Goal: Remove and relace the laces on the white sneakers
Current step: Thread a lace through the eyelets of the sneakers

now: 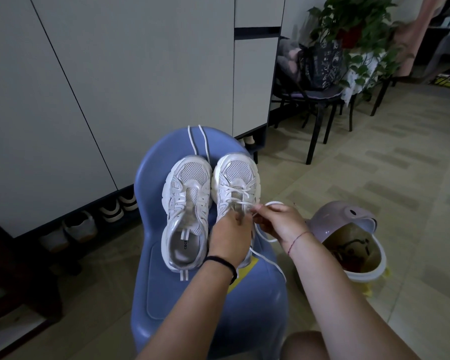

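On the chair (166, 294), the left sneaker (186, 203) sits unlaced, with a loose lace (203, 141) beyond its toe. The left hand (230, 235) and right hand (278, 222) pinch the lace (273, 202) half-threaded through the right sneaker (235, 178).

"CECE" — sneaker insole (179, 252)

Blue stool (151, 281) carries two white sneakers (186, 203), one loose lace (192, 141)

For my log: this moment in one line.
left sneaker: unlaced | right sneaker: partly laced | left hand: holds right sneaker | right hand: pinches lace
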The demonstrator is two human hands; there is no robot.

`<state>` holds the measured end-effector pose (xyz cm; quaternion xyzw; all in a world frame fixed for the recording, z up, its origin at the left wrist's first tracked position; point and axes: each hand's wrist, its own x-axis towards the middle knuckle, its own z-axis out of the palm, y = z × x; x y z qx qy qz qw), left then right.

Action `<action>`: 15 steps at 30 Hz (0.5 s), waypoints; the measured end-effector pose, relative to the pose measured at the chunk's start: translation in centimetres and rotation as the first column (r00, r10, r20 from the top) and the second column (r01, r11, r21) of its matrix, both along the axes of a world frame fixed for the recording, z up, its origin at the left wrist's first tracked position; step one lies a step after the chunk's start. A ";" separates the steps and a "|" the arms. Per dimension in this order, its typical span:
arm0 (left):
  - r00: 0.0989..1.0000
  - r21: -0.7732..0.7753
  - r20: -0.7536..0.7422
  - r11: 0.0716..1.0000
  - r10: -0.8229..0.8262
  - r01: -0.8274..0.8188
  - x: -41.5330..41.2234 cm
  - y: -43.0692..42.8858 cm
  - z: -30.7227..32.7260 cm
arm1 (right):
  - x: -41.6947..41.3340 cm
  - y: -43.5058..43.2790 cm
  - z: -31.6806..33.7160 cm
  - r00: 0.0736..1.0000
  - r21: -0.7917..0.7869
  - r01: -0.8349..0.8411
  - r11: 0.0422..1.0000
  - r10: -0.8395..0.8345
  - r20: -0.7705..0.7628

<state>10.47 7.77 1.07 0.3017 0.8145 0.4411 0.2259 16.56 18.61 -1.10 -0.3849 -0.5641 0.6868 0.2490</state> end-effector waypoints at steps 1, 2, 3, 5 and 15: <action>0.998 0.028 0.057 1.000 0.000 -0.002 0.2 0.3 -0.1 | -0.3 0.2 0.0 1.000 -0.001 0.011 1.000 -0.011 -0.018; 0.988 0.088 0.156 0.996 -0.003 -0.011 0.3 0.5 -0.2 | -0.6 0.4 0.1 0.999 -0.011 0.032 0.999 -0.032 -0.042; 0.959 0.171 0.283 0.984 -0.008 -0.042 0.4 0.8 -0.3 | -1.0 0.6 0.2 0.996 -0.028 0.059 0.998 -0.061 -0.068; 0.885 0.288 0.466 0.947 -0.008 -0.143 0.1 1.4 -0.7 | -1.9 1.1 0.3 0.984 -0.071 0.122 0.990 -0.131 -0.123; 0.583 0.383 0.806 0.842 -0.103 -0.380 -0.1 2.8 -1.0 | -3.1 1.6 -1.0 0.979 0.084 0.182 0.980 -0.172 -0.108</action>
